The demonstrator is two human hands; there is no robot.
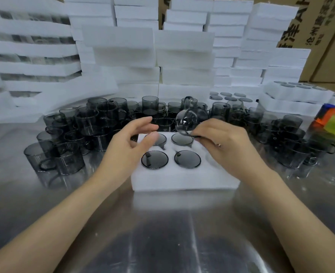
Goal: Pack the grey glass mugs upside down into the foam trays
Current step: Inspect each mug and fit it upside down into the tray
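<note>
A white foam tray point(184, 179) lies on the steel table in front of me. Several grey glass mugs sit upside down in its holes, such as the near-left mug point(154, 159) and the near-right mug point(187, 159). My right hand point(221, 143) grips a tilted grey mug point(190, 120) over the tray's back right part. My left hand point(132, 141) hovers over the tray's left side with fingers loosely spread and holds nothing. Behind the tray stands a crowd of loose grey mugs point(107, 119).
Stacks of white foam trays point(184, 56) fill the back. Filled trays point(298, 91) sit at the right, with cardboard boxes point(324, 36) behind them. A bright orange and green object point(334, 121) lies at the right edge. More loose mugs point(292, 138) crowd the right side.
</note>
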